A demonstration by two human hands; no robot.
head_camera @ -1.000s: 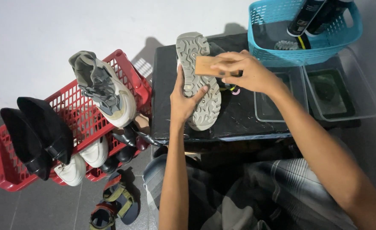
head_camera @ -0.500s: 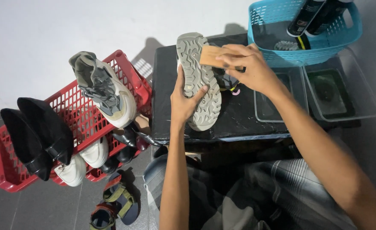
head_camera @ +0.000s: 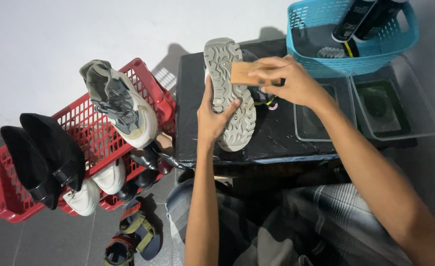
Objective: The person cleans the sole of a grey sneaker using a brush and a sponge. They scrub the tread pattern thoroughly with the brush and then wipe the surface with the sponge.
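Person is sitting at a black worktop (head_camera: pixel 276 133), working on a grey sneaker with a pale lugged rubber sole (head_camera: pixel 229 93) that is lying sole-up on the worktop, toe pointing away toward the wall. Left hand (head_camera: pixel 212 118) is bracing the sneaker from its left side, palm against the edge, thumb wrapping over the sole, fingers curling loosely around the shoe rather than spreading flat. Right hand (head_camera: pixel 289 81) is gripping a tan wooden block-shaped brush (head_camera: pixel 247 73), fingers pressing together along its top and thumb side pinching it, the block's left end touching the sole near the forefoot. Behind the right hand a turquoise perforated plastic basket (head_camera: pixel 370 54) is sitting at the far right of the worktop, holding two dark spray cans (head_camera: pixel 363 17) leaning at the rim and a small round bristle brush (head_camera: pixel 330 51). Just below the basket two clear plastic rectangular trays (head_camera: pixel 395 106) are sitting side by side, the right one holding something dark green. Left of the worktop a red plastic lattice shoe rack (head_camera: pixel 84 133) is carrying a matching grey-and-cream sneaker (head_camera: pixel 119 103), a pair of black ankle boots (head_camera: pixel 42 157) and white shoes (head_camera: pixel 96 187). Olive strap sandals (head_camera: pixel 131 236) are lying on the dark tiled floor (head_camera: pixel 30 241) beside the person's plaid-covered lap.
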